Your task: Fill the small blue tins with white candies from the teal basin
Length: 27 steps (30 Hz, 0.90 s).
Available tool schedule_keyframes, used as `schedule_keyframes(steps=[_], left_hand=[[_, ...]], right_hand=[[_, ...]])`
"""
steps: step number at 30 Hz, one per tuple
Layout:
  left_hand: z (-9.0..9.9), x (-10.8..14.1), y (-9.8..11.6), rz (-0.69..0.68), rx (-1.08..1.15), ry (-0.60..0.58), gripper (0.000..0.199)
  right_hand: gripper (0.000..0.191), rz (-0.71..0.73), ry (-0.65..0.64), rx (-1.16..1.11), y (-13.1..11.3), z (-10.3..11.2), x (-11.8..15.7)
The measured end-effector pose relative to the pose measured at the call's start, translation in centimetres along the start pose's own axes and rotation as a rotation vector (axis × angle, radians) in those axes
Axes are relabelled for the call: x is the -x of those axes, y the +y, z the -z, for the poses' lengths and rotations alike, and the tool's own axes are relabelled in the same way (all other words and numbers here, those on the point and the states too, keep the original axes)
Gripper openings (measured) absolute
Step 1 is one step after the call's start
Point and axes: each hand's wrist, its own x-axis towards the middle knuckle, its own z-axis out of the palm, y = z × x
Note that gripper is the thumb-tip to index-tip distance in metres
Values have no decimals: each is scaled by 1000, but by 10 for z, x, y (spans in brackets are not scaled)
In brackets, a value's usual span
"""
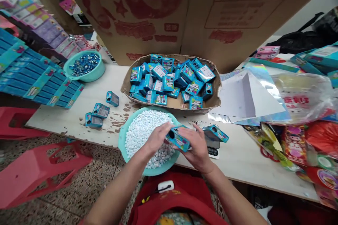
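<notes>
My right hand [196,146] is wrapped round a small blue candy box [179,139], held tilted over the right rim of a turquoise bowl [122,140]. A dark round hole shows at the box's left end. Against that end is my left hand [157,137], its fingers closed together; what they hold, if anything, is hidden. Small pale blue and white candies [148,130] fill the bowl below. Just right of my hands, another blue box [217,133] lies tilted on a small digital scale [213,149].
Behind the bowl, a cut-down cardboard tray [169,107] holds many blue boxes. Several loose boxes [101,110] stand to the left, near a bowl of shiny blue pieces [88,72]. A large carton [158,17] blocks the back. Plastic bags [303,95] crowd the right.
</notes>
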Motion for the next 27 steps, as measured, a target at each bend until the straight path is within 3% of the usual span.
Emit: schedule_keyframes(steps=[4, 6, 8, 11, 14, 17, 21, 24, 27], left_hand=[[68, 13, -54, -253, -533, 522, 45], [94, 10, -80, -297, -764, 555, 46], [103, 5, -100, -285, -895, 506, 46], [93, -6, -109, -208, -980, 544, 47], [77, -15, -103, -146, -949, 564, 47], [66, -23, -94, -154, -896, 532, 43], [56, -30, -90, -226, -832, 577, 29], [53, -30, -86, -268, -698, 629, 22], [52, -25, -71, -173, -363, 678, 24]], right_hand=[[36, -561, 68, -220, -5, 5, 21], [37, -756, 50, -295, -7, 7, 28], [40, -853, 24, -345, -10, 7, 30], [42, -912, 22, -376, -15, 1, 25], [42, -910, 45, -387, -19, -6, 16], [41, -881, 22, -399, -19, -13, 10], [43, -863, -15, -441, -17, -22, 10], [44, -833, -27, -448, -18, -26, 9], [42, -722, -53, -338, -22, -28, 3]])
